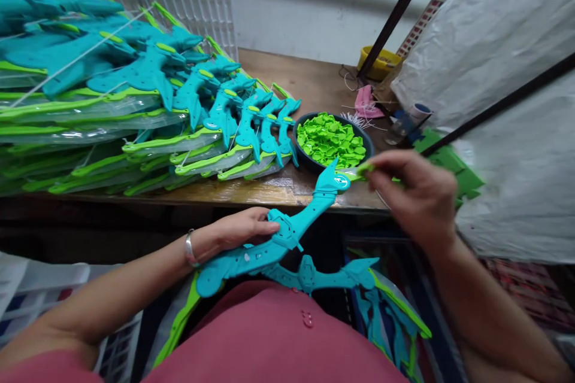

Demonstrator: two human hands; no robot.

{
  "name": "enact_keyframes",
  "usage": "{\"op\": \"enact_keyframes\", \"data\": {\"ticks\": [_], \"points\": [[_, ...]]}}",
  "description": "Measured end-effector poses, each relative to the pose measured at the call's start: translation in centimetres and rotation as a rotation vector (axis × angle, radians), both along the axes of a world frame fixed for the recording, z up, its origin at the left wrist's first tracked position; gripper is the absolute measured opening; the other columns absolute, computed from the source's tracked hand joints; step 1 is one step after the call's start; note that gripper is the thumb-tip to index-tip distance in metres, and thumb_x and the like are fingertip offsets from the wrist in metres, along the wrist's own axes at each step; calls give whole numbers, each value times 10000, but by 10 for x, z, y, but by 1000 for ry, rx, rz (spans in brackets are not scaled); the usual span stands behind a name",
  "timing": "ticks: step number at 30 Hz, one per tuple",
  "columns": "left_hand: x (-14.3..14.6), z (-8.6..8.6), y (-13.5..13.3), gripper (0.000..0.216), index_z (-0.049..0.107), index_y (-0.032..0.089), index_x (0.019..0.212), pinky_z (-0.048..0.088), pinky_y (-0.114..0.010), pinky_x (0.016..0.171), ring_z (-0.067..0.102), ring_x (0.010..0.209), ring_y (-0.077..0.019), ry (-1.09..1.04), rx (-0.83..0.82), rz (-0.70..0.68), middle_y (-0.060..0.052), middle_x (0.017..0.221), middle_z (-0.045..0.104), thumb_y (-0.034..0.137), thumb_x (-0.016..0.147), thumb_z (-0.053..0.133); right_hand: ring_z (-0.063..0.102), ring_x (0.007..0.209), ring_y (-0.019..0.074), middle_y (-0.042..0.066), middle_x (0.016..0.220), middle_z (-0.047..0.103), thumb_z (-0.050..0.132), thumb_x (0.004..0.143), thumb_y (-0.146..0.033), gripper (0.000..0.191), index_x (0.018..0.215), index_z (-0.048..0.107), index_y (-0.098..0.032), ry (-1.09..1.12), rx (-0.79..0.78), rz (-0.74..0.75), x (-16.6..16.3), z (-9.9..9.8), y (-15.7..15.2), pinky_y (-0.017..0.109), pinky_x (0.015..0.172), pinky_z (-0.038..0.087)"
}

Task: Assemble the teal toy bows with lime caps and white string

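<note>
My left hand (242,228) grips the middle of a teal plastic toy bow (287,233) that slants up from my lap to the table edge. My right hand (415,194) pinches a small green plastic piece (365,170) right beside the bow's upper tip. Just behind that tip stands a dark bowl (305,158) heaped with small green pieces (330,139). More teal bow parts (323,275) lie across my lap.
A large stack of finished teal-and-green bows (135,102) covers the left of the wooden table (309,81). A white plastic sack (503,72) fills the right. A yellow container (380,61), pink scraps (366,102) and dark slanting rods (395,12) stand behind the bowl.
</note>
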State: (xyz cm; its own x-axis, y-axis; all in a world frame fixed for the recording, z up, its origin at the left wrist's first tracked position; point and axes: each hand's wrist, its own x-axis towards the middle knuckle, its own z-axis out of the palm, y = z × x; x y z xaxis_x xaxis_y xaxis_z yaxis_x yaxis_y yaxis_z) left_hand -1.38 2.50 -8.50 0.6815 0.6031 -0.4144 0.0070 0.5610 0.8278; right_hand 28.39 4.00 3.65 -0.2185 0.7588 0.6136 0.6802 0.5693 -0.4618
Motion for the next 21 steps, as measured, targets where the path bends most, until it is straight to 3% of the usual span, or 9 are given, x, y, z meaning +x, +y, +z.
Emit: {"op": "enact_keyframes", "data": {"ticks": [4,7,11,17,21], "points": [[11,6,1,494,712,126,994,522,-287,755,663,796,-171,-55,-13,-130,-78,955,738,517,743,880,762,871,156,4,973,787,641,971,-119,133,1014,661,-244,-90,-90,255,-20,-36,-58,264,792,602],[17,4,-3,448,713,140,981,491,-259,687,634,739,-149,-58,-38,-286,-55,911,720,501,760,862,744,1021,167,60,1123,757,566,965,-74,197,1075,608,-232,-10,-155,383,-30,-60,-80,276,852,606],[24,5,-13,377,693,157,944,411,-223,568,532,604,-106,3,-40,-455,8,758,648,424,734,854,698,1169,220,136,1250,704,598,941,-141,344,1280,555,-185,-60,-262,541,-39,-77,-102,327,907,615],[29,14,-19,343,647,166,934,425,-245,587,539,647,-130,93,-5,-549,8,787,634,319,672,808,697,1101,199,147,1264,651,660,986,-170,208,1187,612,-186,-146,-250,425,-39,-85,-123,283,823,618],[28,19,-16,399,634,170,1013,455,-260,640,561,716,-147,144,38,-624,3,856,644,338,688,794,668,1111,221,129,1218,679,703,960,-161,211,1157,630,-183,-140,-233,453,-39,-83,-127,357,907,605]]}}
